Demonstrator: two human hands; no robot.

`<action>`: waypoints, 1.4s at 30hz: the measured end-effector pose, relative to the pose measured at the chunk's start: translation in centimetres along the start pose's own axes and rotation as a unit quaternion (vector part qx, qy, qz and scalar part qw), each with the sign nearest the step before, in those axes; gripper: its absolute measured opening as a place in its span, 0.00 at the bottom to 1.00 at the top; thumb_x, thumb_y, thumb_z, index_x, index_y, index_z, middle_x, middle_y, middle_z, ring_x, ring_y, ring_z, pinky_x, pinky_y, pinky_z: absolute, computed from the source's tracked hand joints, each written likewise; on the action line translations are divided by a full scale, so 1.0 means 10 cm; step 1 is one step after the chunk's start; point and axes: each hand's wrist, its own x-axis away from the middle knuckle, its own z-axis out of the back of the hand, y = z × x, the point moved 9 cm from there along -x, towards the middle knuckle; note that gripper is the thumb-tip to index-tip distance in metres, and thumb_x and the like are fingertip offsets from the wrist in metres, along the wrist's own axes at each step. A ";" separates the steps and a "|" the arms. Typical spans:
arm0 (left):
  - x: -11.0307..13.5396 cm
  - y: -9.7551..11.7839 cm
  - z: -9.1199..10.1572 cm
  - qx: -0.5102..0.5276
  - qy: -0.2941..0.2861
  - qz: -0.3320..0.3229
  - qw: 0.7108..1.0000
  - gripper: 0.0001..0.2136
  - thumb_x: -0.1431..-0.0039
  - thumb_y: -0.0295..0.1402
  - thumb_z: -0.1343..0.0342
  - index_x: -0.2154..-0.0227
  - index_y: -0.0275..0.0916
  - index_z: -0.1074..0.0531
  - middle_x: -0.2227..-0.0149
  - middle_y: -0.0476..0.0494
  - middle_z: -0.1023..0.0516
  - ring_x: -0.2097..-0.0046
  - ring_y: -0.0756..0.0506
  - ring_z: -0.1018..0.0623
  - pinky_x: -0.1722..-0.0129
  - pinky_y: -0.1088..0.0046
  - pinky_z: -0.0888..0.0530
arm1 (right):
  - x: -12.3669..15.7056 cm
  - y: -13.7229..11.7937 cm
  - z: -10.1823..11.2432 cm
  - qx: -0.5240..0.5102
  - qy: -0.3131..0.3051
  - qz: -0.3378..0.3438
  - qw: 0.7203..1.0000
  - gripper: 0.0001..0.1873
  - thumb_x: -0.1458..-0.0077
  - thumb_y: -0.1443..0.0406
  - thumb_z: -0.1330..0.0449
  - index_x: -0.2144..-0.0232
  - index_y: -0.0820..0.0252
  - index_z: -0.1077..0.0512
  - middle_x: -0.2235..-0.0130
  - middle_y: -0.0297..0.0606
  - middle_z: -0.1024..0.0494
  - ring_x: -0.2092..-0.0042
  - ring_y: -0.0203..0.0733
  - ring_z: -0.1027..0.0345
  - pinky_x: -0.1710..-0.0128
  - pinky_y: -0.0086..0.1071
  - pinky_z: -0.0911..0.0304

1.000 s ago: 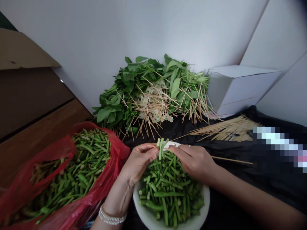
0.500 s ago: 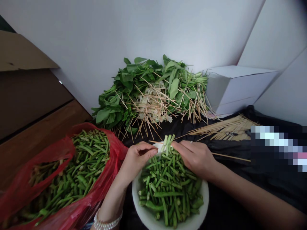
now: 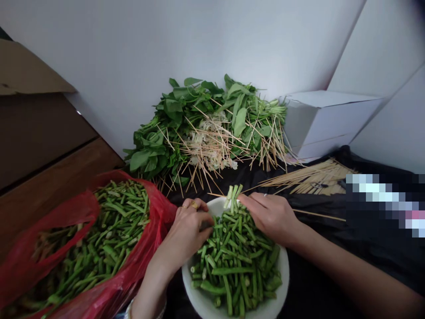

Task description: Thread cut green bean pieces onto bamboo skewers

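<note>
My right hand (image 3: 274,217) is closed on a bamboo skewer (image 3: 318,215) above the far rim of a white bowl (image 3: 191,294). Several short green bean pieces (image 3: 234,195) stand side by side on that skewer, whose pointed tip pokes out to their left. Over the bowl's left side, my left hand (image 3: 192,228) has its thumb and fingers bent together against the cut green beans (image 3: 239,252) filling it. Whatever may be between its fingertips is hidden.
A red plastic bag (image 3: 159,208) of cut beans stands at left. Behind the bowl are leafy greens (image 3: 149,150) and pale vegetables on skewers (image 3: 212,141). Loose skewers (image 3: 308,175) and a white box (image 3: 335,124) are at right, a cardboard box (image 3: 33,119) at far left.
My left hand has moved from beside the skewer's tip down and left to the beans in the bowl. My right hand has stayed nearly still with the skewer.
</note>
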 end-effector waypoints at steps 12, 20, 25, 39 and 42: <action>0.02 -0.48 -0.14 0.640 0.146 0.232 0.718 0.14 0.60 0.35 0.27 0.68 0.37 0.19 0.69 0.46 0.17 0.70 0.52 0.24 0.67 0.79 0.27 | -0.01 0.03 0.09 -0.032 0.029 -0.016 0.999 0.15 0.39 0.75 0.51 0.57 0.67 0.27 0.71 0.36 0.25 0.71 0.34 0.33 0.70 0.29 0.40; 0.00 -0.39 -0.16 0.694 0.117 0.224 0.674 0.12 0.60 0.31 0.27 0.69 0.35 0.19 0.72 0.47 0.19 0.73 0.54 0.24 0.72 0.83 0.27 | 0.00 -0.02 0.06 -0.022 0.019 0.005 1.000 0.15 0.41 0.76 0.51 0.58 0.67 0.27 0.71 0.36 0.26 0.73 0.36 0.35 0.73 0.31 0.42; 0.00 -0.38 -0.18 0.696 0.124 0.217 0.673 0.14 0.58 0.33 0.28 0.66 0.35 0.18 0.71 0.45 0.18 0.71 0.53 0.23 0.72 0.82 0.26 | 0.01 -0.02 0.05 -0.023 0.016 0.001 1.000 0.14 0.40 0.75 0.50 0.57 0.66 0.27 0.71 0.36 0.25 0.73 0.35 0.35 0.72 0.31 0.42; 0.00 -0.40 -0.12 0.705 0.176 0.224 0.650 0.14 0.64 0.31 0.25 0.72 0.34 0.19 0.75 0.48 0.19 0.74 0.54 0.24 0.72 0.83 0.27 | 0.01 -0.02 0.07 -0.017 0.025 -0.001 1.000 0.16 0.42 0.76 0.52 0.57 0.67 0.27 0.71 0.37 0.25 0.72 0.34 0.34 0.70 0.29 0.41; 0.00 -0.38 -0.13 0.700 0.168 0.221 0.658 0.14 0.64 0.32 0.26 0.72 0.34 0.19 0.77 0.49 0.20 0.76 0.55 0.26 0.73 0.82 0.28 | 0.02 -0.02 0.04 -0.016 0.016 0.000 1.000 0.16 0.42 0.76 0.52 0.57 0.66 0.27 0.71 0.36 0.26 0.72 0.34 0.35 0.71 0.30 0.41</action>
